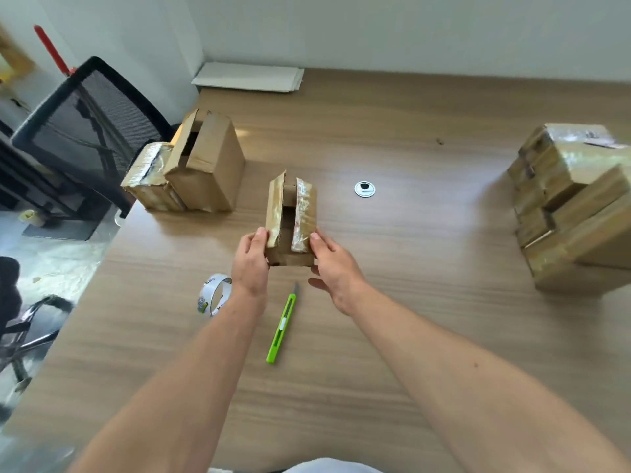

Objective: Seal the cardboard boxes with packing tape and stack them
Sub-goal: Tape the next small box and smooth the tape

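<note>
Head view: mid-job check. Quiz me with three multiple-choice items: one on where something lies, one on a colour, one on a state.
1. Where is the tape roll?
A. On the table, just left of the left hand
B. On the floor
C. Up on a shelf

2. What colour is the utility knife?
A. Red
B. Blue
C. Green

3. How are the top flaps of the small box?
A. Taped shut
B. Standing open
C. Torn off

Answers:
1 A: the roll sits on the wood beside the left wrist.
2 C: its body is bright green.
3 B: both flaps stand up with a gap between them. The left hand and the right hand have their grip on the box's near end.
</note>
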A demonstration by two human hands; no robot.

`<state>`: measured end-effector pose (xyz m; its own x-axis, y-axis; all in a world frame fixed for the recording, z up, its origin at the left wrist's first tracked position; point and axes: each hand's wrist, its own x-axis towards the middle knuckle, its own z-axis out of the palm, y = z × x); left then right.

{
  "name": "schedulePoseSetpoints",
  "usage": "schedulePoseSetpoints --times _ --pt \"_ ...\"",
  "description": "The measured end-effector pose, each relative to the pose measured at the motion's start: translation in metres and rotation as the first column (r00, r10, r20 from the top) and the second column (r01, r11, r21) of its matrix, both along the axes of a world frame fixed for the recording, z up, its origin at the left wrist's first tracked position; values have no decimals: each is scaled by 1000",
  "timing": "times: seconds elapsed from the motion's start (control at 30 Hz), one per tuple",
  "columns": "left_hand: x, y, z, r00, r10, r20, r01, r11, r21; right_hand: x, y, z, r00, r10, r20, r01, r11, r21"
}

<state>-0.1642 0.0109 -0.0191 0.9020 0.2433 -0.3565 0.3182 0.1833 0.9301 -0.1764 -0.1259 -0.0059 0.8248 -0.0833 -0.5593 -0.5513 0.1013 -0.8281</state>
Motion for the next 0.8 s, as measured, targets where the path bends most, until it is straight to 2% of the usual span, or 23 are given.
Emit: schedulePoseSetpoints --times 0.17,0.3,0.5,0.6,0.7,0.8 --pt "-29 -47 -28 980 -176 -93 180 983 42 -35 -55 -20 999 -16 -35 15 999 -31" --pt "-58 -73 -39 924 -309 -227 326 944 41 -60 -88 -43 998 -30 -54 24 995 -99" --pt "-81 -88 -54 842 -416 -342 452 892 27 -84 -114 -73 998 20 -53 -30 981 -191" --pt "-88 -93 -54 833 -405 -378 456 888 53 -87 -121 -76 998 38 -48 -46 983 -180" --pt "-89 -89 -59 855 -396 -333 470 865 176 -84 -121 -73 1000 0 -30 -7 977 -212" --pt "-81 -82 -55 850 -404 -338 520 750 409 -85 -114 -67 999 40 26 -32 960 -277"
